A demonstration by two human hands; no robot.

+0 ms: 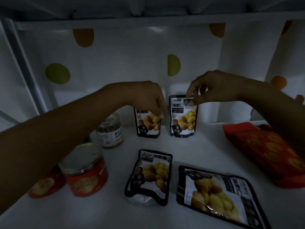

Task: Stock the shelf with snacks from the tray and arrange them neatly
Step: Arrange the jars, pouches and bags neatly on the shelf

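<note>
Since these pouches likely tip, left hand [148, 98] grips left pouch [148, 125] and right hand [212, 86] pinches right pouch [183, 120] by their tops, upright at shelf [206, 146] rear; 2 flat pouches [149, 177] lie in front.
</note>
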